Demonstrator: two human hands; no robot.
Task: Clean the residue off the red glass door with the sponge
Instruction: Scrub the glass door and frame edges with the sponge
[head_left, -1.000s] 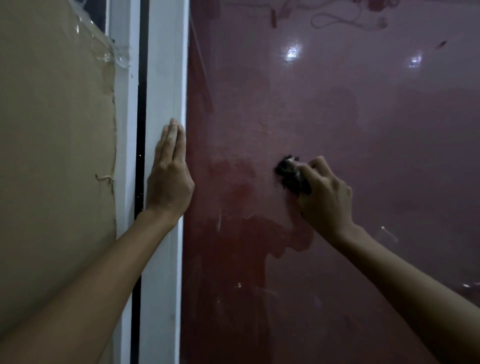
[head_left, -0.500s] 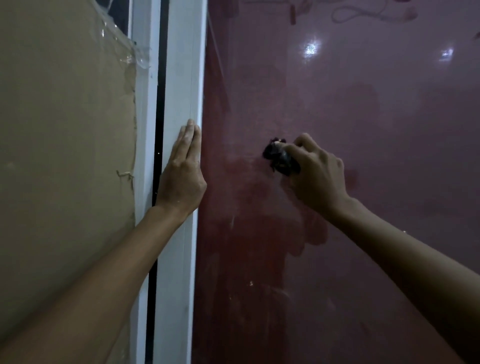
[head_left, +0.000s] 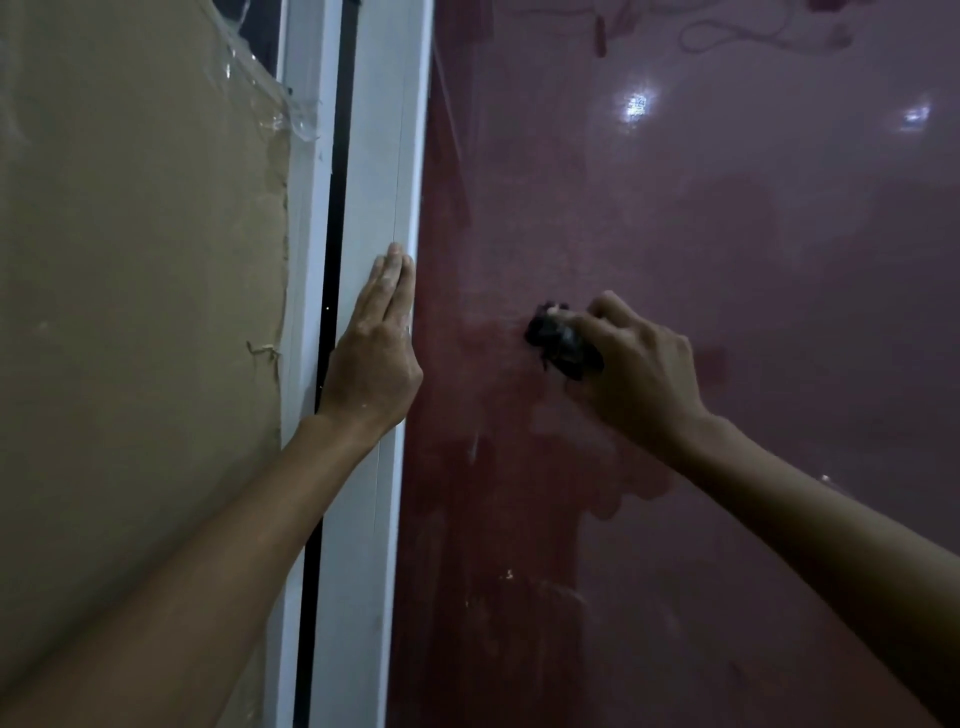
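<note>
Dark crumpled sponge (head_left: 563, 344) pressed on smeared, hazy red glass door (head_left: 727, 260), gripped in curled right hand (head_left: 636, 371), well right of white frame (head_left: 379, 156), left hand (head_left: 376, 348) flat with fingers straight on frame, no legible writing

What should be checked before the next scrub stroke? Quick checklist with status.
1. Sponge gripped in right hand: ok.
2. Sponge against red glass door: ok.
3. Left hand flat on white frame, bracing: ok.
4. Residue left on the glass: not ok, hazy film above, white specks below.
5. Sponge wet enough: cannot tell.
</note>
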